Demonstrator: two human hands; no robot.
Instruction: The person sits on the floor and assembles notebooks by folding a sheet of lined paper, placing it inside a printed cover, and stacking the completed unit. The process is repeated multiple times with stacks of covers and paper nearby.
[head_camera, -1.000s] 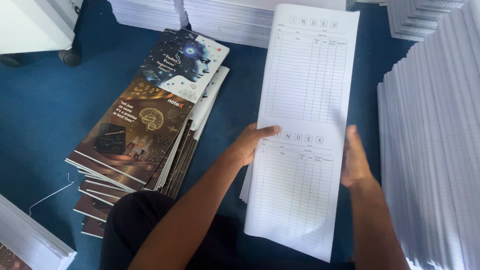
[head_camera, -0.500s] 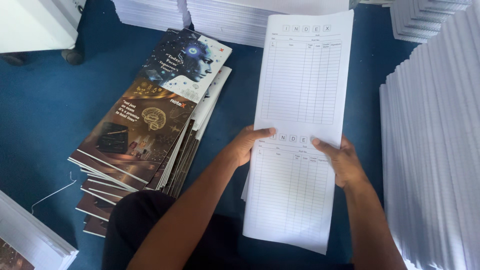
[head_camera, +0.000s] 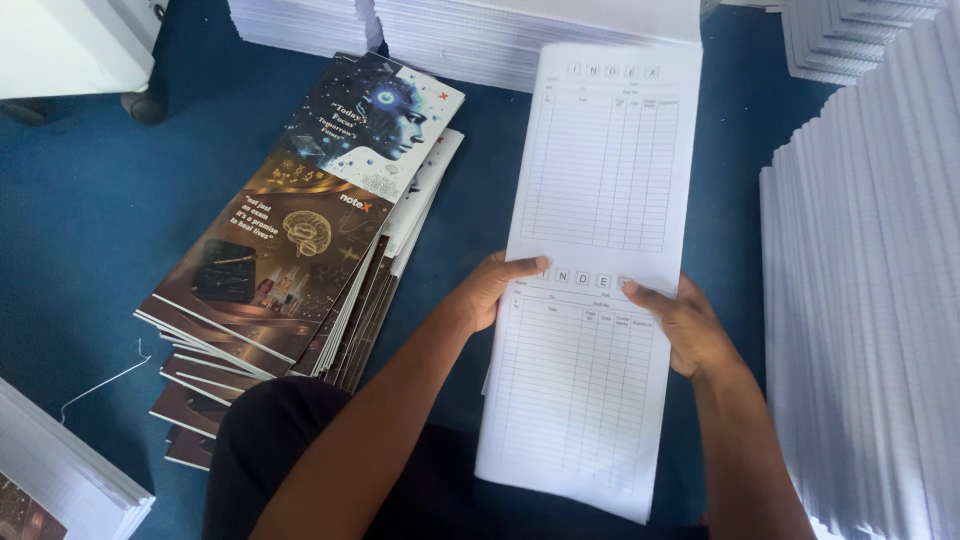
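A long white printed sheet (head_camera: 600, 180) with ruled tables lies lengthwise over my lap and the blue floor; more white paper sits under it. My left hand (head_camera: 490, 290) grips its left edge at mid-length, thumb on top. My right hand (head_camera: 685, 325) rests on the sheet's right side at the same height, fingers laid flat over the paper and pointing left. To the left lies a fanned pile of glossy dark book covers (head_camera: 300, 230) with a blue robot-head picture and a gold brain picture.
Tall stacks of white paper (head_camera: 870, 300) stand along the right side, and more stacks (head_camera: 480, 35) line the far edge. Another paper pile (head_camera: 50, 470) sits at the lower left. A white box (head_camera: 60, 45) is at the top left. Blue carpet (head_camera: 90, 220) covers the floor.
My right hand has slid from the sheet's right edge onto its face, fingers now reaching left across the paper. The left hand has stayed in place.
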